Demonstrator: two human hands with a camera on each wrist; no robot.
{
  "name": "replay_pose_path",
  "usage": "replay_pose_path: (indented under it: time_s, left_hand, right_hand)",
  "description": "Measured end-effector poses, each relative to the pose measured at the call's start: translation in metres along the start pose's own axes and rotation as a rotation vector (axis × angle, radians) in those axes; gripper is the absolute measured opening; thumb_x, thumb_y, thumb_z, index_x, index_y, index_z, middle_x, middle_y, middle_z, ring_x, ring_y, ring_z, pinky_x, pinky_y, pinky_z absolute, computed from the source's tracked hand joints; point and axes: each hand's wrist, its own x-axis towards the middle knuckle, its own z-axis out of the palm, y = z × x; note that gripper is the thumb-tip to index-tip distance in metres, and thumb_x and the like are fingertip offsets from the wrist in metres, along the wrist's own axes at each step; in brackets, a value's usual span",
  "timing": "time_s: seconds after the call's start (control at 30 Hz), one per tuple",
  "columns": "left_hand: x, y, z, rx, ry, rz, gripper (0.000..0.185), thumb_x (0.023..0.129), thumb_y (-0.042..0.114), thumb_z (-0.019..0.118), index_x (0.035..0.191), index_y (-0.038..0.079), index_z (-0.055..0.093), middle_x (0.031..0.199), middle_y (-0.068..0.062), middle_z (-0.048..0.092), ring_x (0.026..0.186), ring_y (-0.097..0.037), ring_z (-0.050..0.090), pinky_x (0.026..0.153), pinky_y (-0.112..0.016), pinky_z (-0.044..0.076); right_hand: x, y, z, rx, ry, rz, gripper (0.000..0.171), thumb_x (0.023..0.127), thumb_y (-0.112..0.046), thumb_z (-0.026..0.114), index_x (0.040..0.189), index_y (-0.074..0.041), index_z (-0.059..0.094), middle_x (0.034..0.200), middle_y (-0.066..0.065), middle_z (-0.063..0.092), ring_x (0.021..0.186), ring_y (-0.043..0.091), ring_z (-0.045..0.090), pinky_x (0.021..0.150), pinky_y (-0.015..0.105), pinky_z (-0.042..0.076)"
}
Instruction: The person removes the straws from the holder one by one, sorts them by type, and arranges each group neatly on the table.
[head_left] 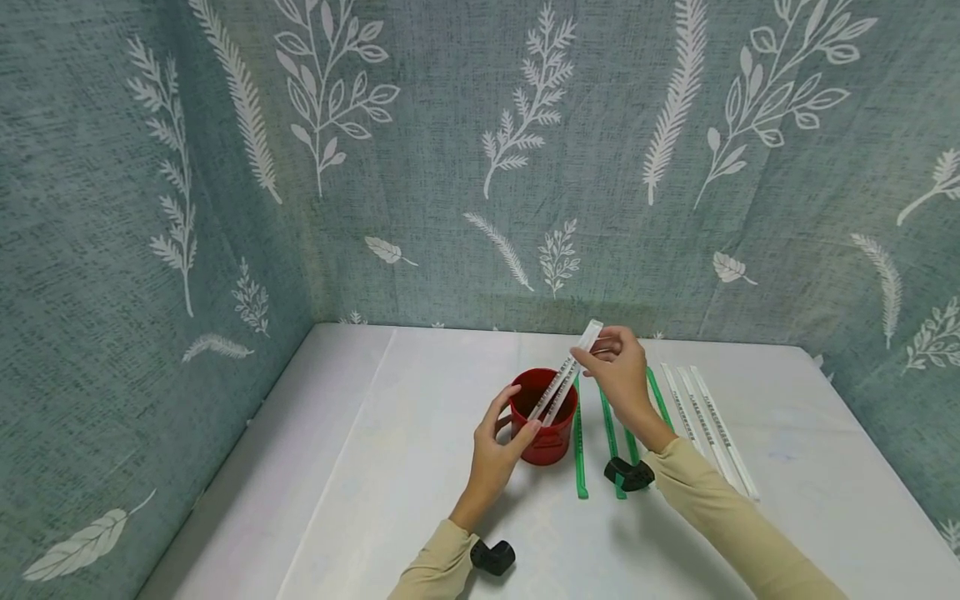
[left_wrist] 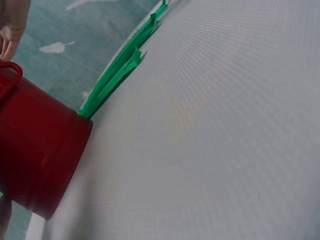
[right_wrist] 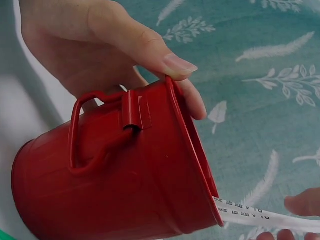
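A red metal bucket (head_left: 546,442) with small wire handles stands upright on the table. My left hand (head_left: 491,454) holds it at the rim from the left; in the right wrist view the thumb (right_wrist: 177,65) presses on the rim edge. My right hand (head_left: 621,371) pinches two slim white wrapped sticks (head_left: 573,360) with dark print near their upper ends. They slant down to the left, and their lower ends are inside the bucket's mouth. In the left wrist view the bucket (left_wrist: 40,145) is at the left edge.
Several green wrapped sticks (head_left: 580,467) lie lengthwise right of the bucket, partly under my right forearm. Beyond them several white wrapped sticks (head_left: 723,429) lie side by side. Black wrist devices (head_left: 492,557) sit at both sleeves. A leaf-patterned cloth (head_left: 435,167) hangs behind the white table (head_left: 360,467).
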Motion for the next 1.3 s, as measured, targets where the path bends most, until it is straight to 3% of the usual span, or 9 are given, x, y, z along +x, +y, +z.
replay_pose_path:
  time_s: [0.23, 0.47, 1.3]
  left_hand:
    - [0.000, 0.001, -0.001, -0.002, 0.000, 0.000, 0.053, 0.088, 0.006, 0.065, 0.137, 0.000, 0.045, 0.139, -0.015, 0.046, 0.125, -0.028, 0.042, 0.096, -0.054, 0.039]
    - [0.000, 0.001, 0.000, -0.008, 0.001, -0.008, 0.053, 0.088, 0.006, 0.065, 0.137, 0.000, 0.045, 0.140, -0.015, 0.046, 0.125, -0.027, 0.042, 0.097, -0.054, 0.039]
    - [0.000, 0.000, 0.000, 0.000, 0.001, 0.008, 0.053, 0.088, 0.007, 0.064, 0.137, 0.000, 0.045, 0.139, -0.014, 0.046, 0.126, -0.028, 0.041, 0.097, -0.054, 0.039]
  right_hand:
    - [0.000, 0.003, 0.007, 0.033, -0.003, -0.016, 0.037, 0.086, -0.010, 0.070, 0.114, 0.001, 0.049, 0.095, 0.017, 0.058, 0.074, 0.009, 0.060, 0.069, 0.041, 0.056]
    - [-0.002, 0.005, 0.007, 0.054, 0.008, -0.038, 0.033, 0.085, -0.006, 0.070, 0.112, 0.001, 0.052, 0.096, 0.017, 0.060, 0.073, 0.008, 0.061, 0.065, 0.032, 0.056]
    - [-0.009, -0.013, -0.009, 0.147, 0.041, -0.170, 0.029, 0.082, -0.001, 0.072, 0.104, 0.008, 0.056, 0.090, 0.021, 0.064, 0.074, 0.011, 0.064, 0.063, 0.030, 0.056]
